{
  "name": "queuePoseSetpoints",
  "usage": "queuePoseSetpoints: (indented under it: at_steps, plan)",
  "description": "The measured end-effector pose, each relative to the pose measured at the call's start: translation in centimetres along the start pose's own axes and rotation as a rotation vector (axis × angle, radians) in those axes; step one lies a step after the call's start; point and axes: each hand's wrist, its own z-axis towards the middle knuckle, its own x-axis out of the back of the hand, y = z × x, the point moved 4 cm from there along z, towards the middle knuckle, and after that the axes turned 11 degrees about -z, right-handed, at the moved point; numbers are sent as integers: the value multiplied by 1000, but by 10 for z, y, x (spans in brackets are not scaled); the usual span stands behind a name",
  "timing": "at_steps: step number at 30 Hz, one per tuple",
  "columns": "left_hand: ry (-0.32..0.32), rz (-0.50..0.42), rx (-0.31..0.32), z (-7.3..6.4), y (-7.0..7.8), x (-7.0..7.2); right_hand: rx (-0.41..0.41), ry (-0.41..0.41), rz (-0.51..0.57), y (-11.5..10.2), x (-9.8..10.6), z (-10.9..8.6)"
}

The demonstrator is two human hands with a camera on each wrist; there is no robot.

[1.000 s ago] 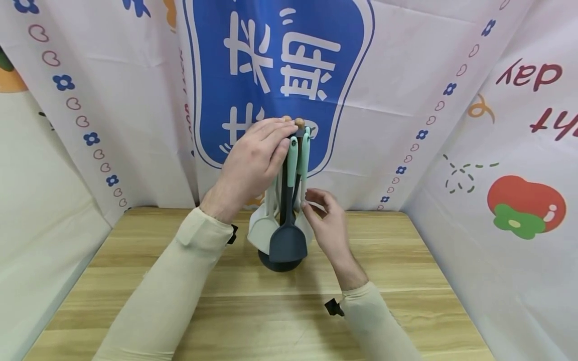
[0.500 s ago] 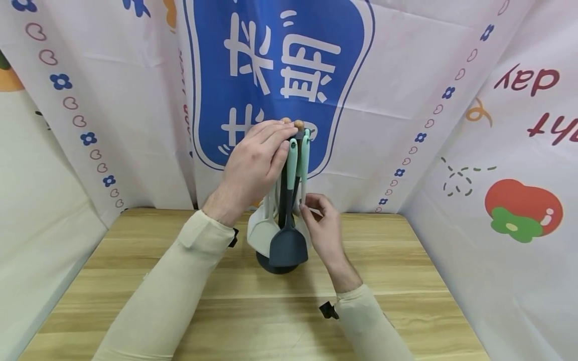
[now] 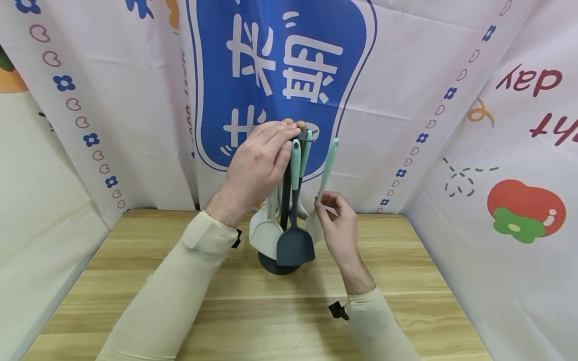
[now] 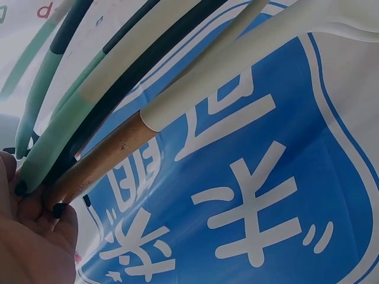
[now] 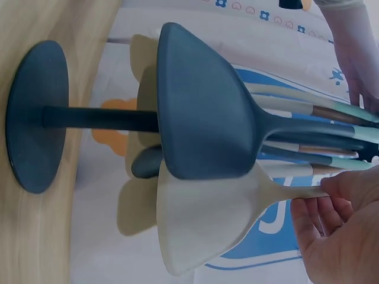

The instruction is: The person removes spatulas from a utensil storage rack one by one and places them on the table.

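Backdrop: cloth (image 3: 406, 65), printed. Desk (image 3: 262, 321): wood-grained, bore one dark utensil stand (image 5: 35, 118). Pale spatula (image 5: 207, 219): was beside the stand, mint handle leaning outward, blade partly behind a dark spatula (image 3: 295, 248). Right hand (image 3: 340, 230): grip closed, pinching the pale spatula's shaft. Left hand (image 3: 253, 160): lay over the stand's top; how far its grip closed could not be told.

A wood-grain surface (image 3: 253, 321) fills the lower middle of the head view, narrowing toward its far edge. The dark round base (image 3: 272, 266) of a utensil stand (image 5: 100, 118) sits flat on it, below the frame's centre and at the far left of the right wrist view.
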Motion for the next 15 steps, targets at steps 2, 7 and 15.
queuePoseSetpoints:
  at_steps: [2, 7, 15]
  plan:
    - [2, 1, 3, 0, 0, 0, 4, 16, -5, 0, 5, 1]
    - [-1, 6, 6, 0, 0, 0, 15, 52, -22, 2, 16, 4]
    - [-5, 0, 11, 0, 0, 0, -17, 96, -45, 14, 36, 9]
